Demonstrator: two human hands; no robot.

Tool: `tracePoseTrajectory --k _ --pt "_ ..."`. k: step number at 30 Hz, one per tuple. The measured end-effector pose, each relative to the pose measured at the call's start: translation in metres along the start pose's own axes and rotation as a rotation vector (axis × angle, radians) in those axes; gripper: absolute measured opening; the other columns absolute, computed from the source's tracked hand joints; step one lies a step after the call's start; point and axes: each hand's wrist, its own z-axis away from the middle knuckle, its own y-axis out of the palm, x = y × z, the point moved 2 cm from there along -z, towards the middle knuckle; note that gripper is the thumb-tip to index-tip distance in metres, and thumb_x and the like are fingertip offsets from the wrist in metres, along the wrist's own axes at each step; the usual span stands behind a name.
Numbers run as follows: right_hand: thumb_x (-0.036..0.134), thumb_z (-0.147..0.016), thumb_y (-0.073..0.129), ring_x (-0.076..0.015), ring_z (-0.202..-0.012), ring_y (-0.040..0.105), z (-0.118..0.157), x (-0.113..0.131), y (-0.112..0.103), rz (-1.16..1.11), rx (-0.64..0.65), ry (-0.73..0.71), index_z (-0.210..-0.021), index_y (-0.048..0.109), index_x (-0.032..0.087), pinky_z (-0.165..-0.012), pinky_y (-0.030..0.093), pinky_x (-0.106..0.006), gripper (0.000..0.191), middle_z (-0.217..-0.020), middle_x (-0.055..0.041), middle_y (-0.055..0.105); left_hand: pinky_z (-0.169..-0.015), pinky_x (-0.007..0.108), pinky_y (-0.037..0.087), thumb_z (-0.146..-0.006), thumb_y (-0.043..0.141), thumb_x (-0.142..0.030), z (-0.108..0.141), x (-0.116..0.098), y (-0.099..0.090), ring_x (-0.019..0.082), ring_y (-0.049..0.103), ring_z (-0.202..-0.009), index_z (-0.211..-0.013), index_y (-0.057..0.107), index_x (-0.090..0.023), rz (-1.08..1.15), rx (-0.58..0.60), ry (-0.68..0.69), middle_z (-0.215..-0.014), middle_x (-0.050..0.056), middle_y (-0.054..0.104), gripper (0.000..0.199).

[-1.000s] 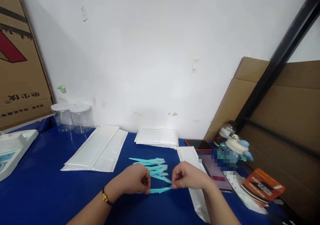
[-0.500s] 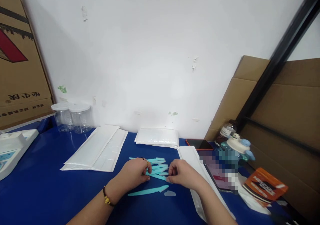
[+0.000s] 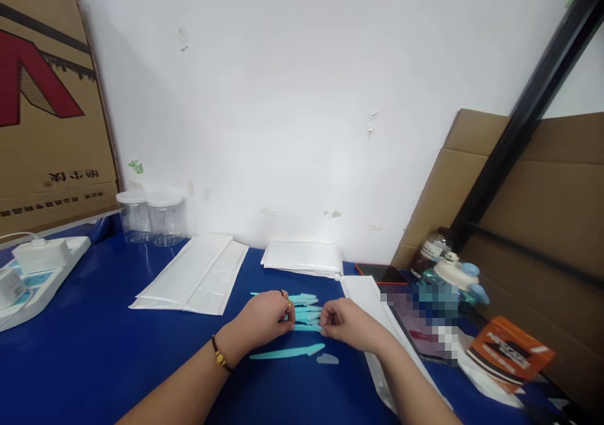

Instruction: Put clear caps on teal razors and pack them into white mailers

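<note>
Several turquoise flat tools (image 3: 309, 316) lie side by side on the blue table (image 3: 179, 362). My left hand (image 3: 270, 317), with a ring and a bracelet, has its fingers closed on the handle side of one of them. At the other side, my right hand (image 3: 342, 325) pinches the right end of the lowest tool of the group. Nearer to me lies a single turquoise tool (image 3: 287, 352), apart from the others, with a small translucent cap (image 3: 327, 359) beside its right end.
White padded envelopes (image 3: 189, 277) lie left, more (image 3: 302, 258) by the wall, another (image 3: 377, 343) under my right forearm. Clear jars (image 3: 166, 220) and a power strip (image 3: 51, 280) are left. A phone (image 3: 384, 274), bottle (image 3: 448, 283) and orange pouch (image 3: 509, 352) are right.
The view has shifted slightly left, so things appear further right. Between my hands, the lowest tool of the group has turned from slanted to nearly level.
</note>
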Motion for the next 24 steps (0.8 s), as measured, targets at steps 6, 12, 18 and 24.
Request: tracePoseTrajectory --k 6,12,18,24 --pt "0.021 -0.063 0.062 -0.0117 -0.056 0.052 0.005 -0.005 -0.010 -0.050 0.074 0.025 -0.068 0.064 0.018 -0.049 0.036 -0.020 0.007 -0.061 0.0018 0.061 -0.052 0.024 0.035 -0.063 0.053 -0.019 0.009 0.002 -0.009 0.016 0.055 -0.061 -0.061 0.065 -0.021 -0.020 0.065 -0.078 -0.067 0.002 0.063 0.012" --pt "0.026 -0.064 0.066 -0.0131 -0.059 0.053 0.007 -0.009 -0.018 -0.052 0.069 0.029 -0.069 0.065 0.017 -0.053 0.038 -0.022 0.011 -0.064 0.0008 0.061 -0.047 0.023 0.032 -0.060 0.058 -0.022 0.013 0.006 -0.014 0.015 0.053 -0.055 -0.065 0.066 -0.023 0.085 0.187 -0.135 -0.064 -0.001 0.062 0.010" --pt "0.026 -0.072 0.063 -0.0129 -0.070 0.051 -0.006 0.001 -0.005 0.067 -0.191 -0.129 -0.082 0.062 0.021 -0.062 0.039 -0.023 0.011 -0.083 -0.0004 0.055 -0.059 0.024 0.036 -0.066 0.062 -0.032 0.003 0.017 -0.010 0.018 0.056 -0.072 -0.083 0.064 -0.024 -0.022 -0.078 -0.107 -0.079 0.000 0.061 0.019" --pt "0.024 -0.070 0.065 -0.0123 -0.069 0.050 -0.015 -0.004 0.007 0.071 -0.155 -0.100 -0.077 0.059 0.019 -0.061 0.039 -0.022 0.011 -0.081 0.0003 0.052 -0.058 0.024 0.035 -0.067 0.059 -0.025 -0.004 0.019 0.002 0.017 0.056 -0.071 -0.075 0.064 -0.023 -0.066 -0.040 -0.088 -0.079 0.001 0.062 0.010"
